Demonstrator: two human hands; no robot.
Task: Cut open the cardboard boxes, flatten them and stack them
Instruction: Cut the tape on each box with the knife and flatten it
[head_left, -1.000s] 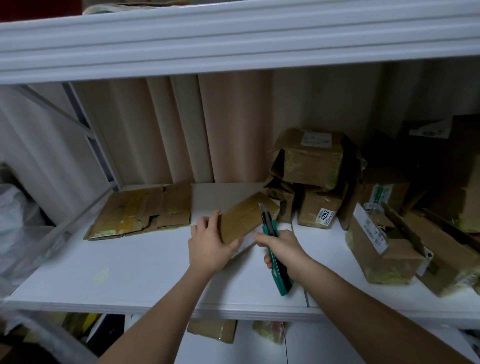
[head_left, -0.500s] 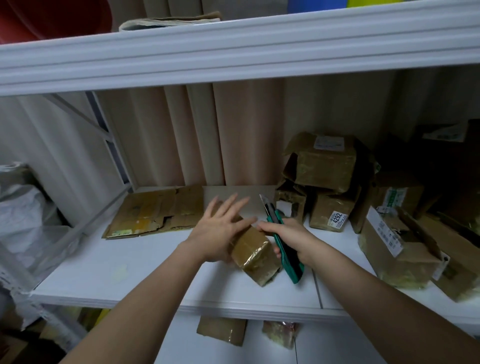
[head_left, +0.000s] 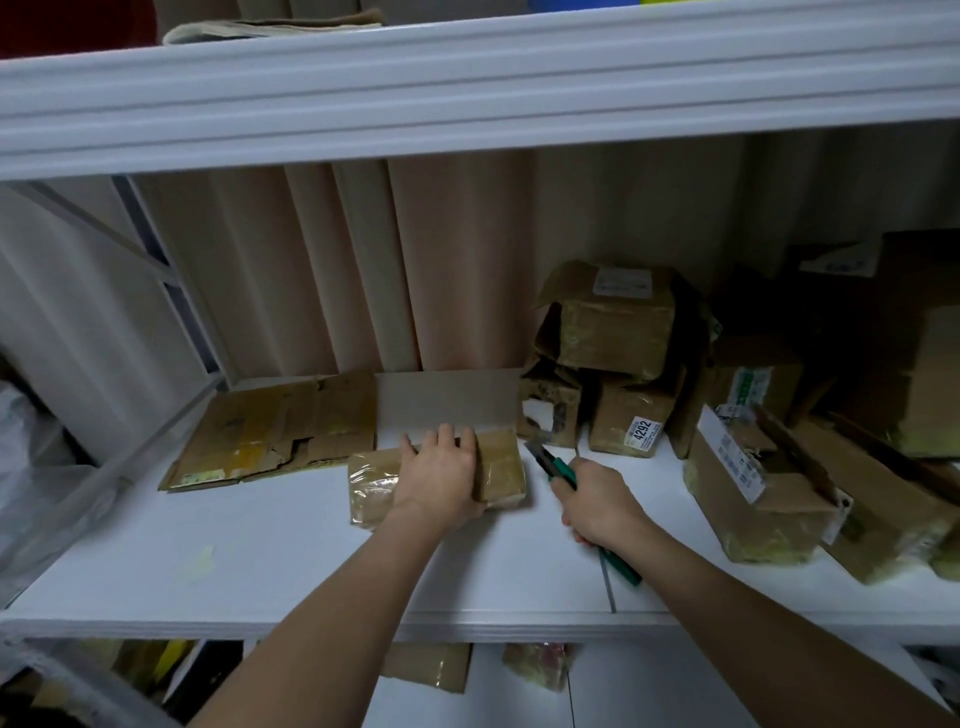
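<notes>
Since the earlier frame, small taped box (head_left: 439, 475) now lies flat on white shelf (head_left: 260, 545) beside flattened cardboard (head_left: 275, 431), left hand (head_left: 441, 480) pressing it with straight fingers, right hand (head_left: 597, 499) gripping green utility knife (head_left: 563, 470).

White shelf (head_left: 260, 561): flattened cardboard (head_left: 270, 436) at left, taped box (head_left: 498, 462) in middle, piled boxes (head_left: 753, 467) at right.

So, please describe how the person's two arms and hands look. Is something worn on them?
Both forearms are bare up to the picture's edge: no sleeves show. The left hand and the right hand carry no gloves, and no watch, ring or bracelet is visible.
</notes>
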